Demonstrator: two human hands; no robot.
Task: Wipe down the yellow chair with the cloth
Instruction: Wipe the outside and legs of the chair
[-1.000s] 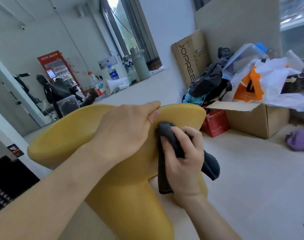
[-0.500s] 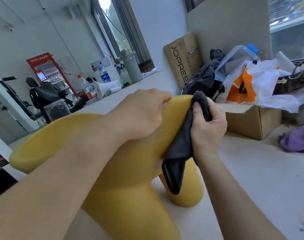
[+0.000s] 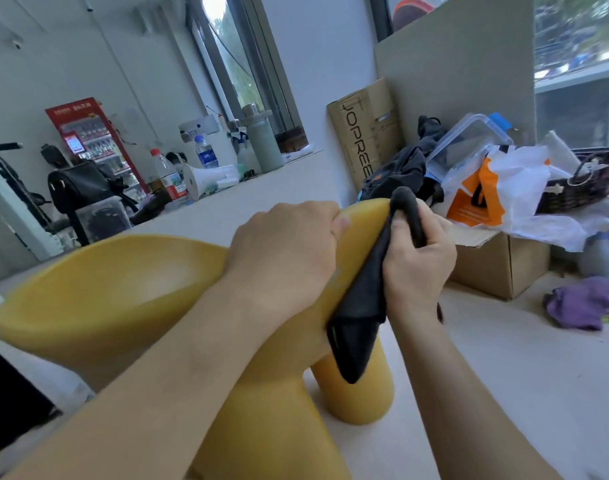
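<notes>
A red vending machine (image 3: 95, 140) is standing at the far wall. A white megaphone (image 3: 206, 178) is lying on the ledge (image 3: 282, 181) beside a red-capped bottle (image 3: 168, 174). A white-and-orange bag (image 3: 497, 188) is spilling over an open cardboard box (image 3: 503, 268); a purple rag (image 3: 580, 306) is lying on the floor (image 3: 521, 375).

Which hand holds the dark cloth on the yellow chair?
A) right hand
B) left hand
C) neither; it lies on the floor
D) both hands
A: the right hand grips the dark cloth against the yellow chair, while the left hand only grips the chair's rim.
</notes>
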